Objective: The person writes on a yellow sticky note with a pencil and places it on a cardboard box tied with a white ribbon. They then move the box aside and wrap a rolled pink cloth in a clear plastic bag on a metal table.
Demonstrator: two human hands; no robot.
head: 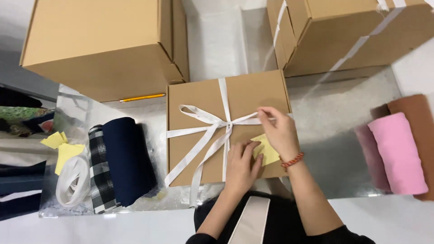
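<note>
- Resting flat on the box (199, 97), the yellow note (267, 153) lies beside the ribbon (212, 131) bow, near the front right corner.
- Left hand (241, 168) presses the note's edge with fingers closed on it.
- Right hand (281, 133) pinches a ribbon strand over the note.
- Paper looks light, limp and easily creased; best held by an edge.
- Ribbon seems soft and slippery.

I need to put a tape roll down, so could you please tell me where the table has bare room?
The widest bare patch lies right of the ribboned box, before the pink fabric roll. A narrower strip runs behind the box, between the two large cartons. The left side is crowded: navy roll, plaid fabric, white ribbon coil, yellow notes.
</note>
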